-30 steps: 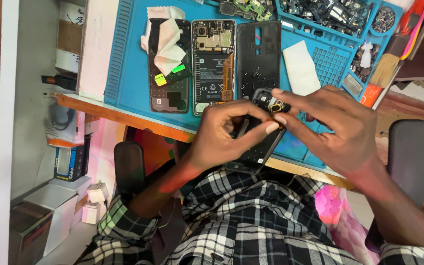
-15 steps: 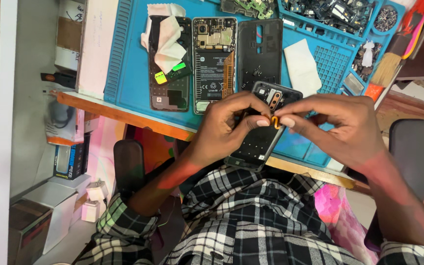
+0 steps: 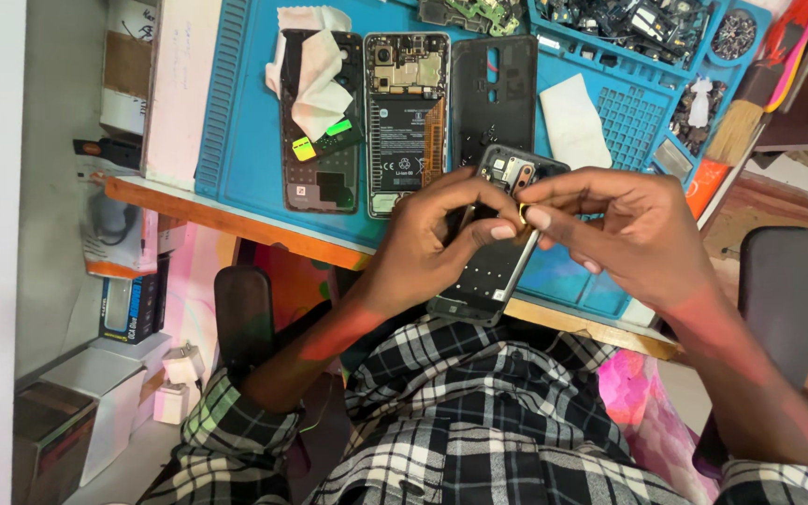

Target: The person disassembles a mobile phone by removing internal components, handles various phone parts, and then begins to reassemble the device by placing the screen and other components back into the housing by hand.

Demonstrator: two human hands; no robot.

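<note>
Frame centre: left hand [image 3: 423, 248] grasping dark opened phone frame [image 3: 496, 245]; right hand [image 3: 633, 234] pinching small yellowish part [image 3: 523, 213], possibly a flex, at its upper end; blue ribbed repair mat [image 3: 245, 122] behind.

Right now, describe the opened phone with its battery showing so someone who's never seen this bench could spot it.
Start at the blue work mat on the bench. Three phone parts lie side by side near its middle, just beyond the left hand. The opened phone is the middle one: it alone shows a black battery and gold circuitry, while the part to its left has white cloth on it and the back cover to its right is plain black.
</note>
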